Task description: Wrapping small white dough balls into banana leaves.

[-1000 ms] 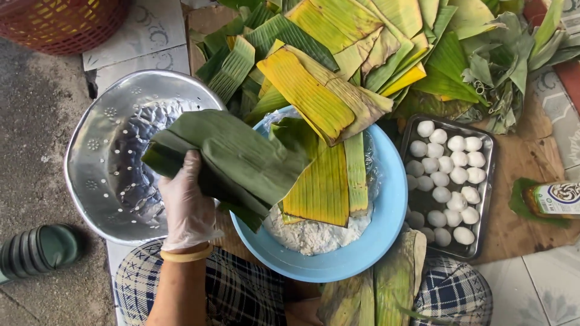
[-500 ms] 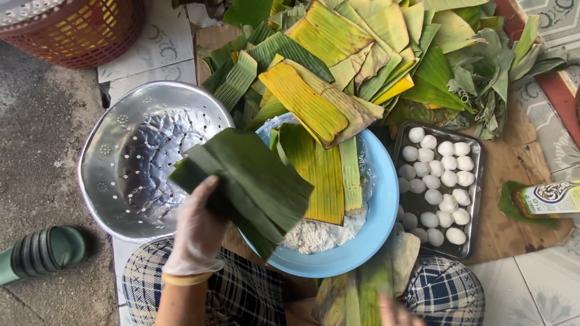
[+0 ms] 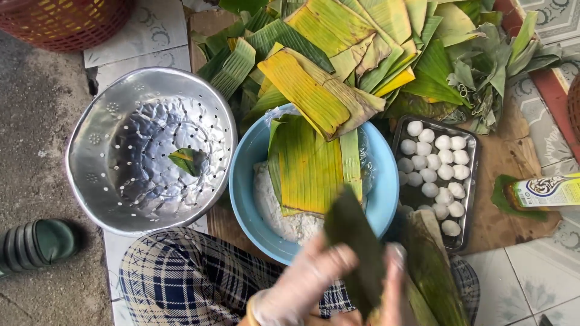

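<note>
Tiled floor with a wooden board on it, person seated with a plaid cloth (image 3: 181, 278) over the lap, everything laid out low. Left hand (image 3: 305, 281), gloved, blurred with motion, grip closed round the lower part of a dark green banana leaf piece (image 3: 353, 241); right hand (image 3: 393, 284) also blurred, pressed against the same leaf from the other side, and whether its fingers pinch or just lie flat I cannot tell. Leaf is held over the near rim of the blue bowl (image 3: 248, 181), just in front of the lap. Risks, as judgement: the leaf could split along its ribs if folded hard; gloved fingers may slip on the waxy surface; an elbow swing could knock the bowl rim or scatter white balls (image 3: 435, 163) from the metal tray (image 3: 468, 199), which sits just beside the bowl. White mass (image 3: 284, 220) in the bowl could spill if the bowl tips. Counts: one blue bowl, one perforated metal colander (image 3: 145, 151) with one small leaf scrap (image 3: 187, 160) inside, one tray, roughly twenty white balls, two yellow-green leaves (image 3: 308, 163) lying in the bowl, a big leaf pile (image 3: 338, 54) too overlapped to count, one red basket (image 3: 66, 21), one green sandal (image 3: 36, 241), one bottle (image 3: 547, 190) lying at right.
</note>
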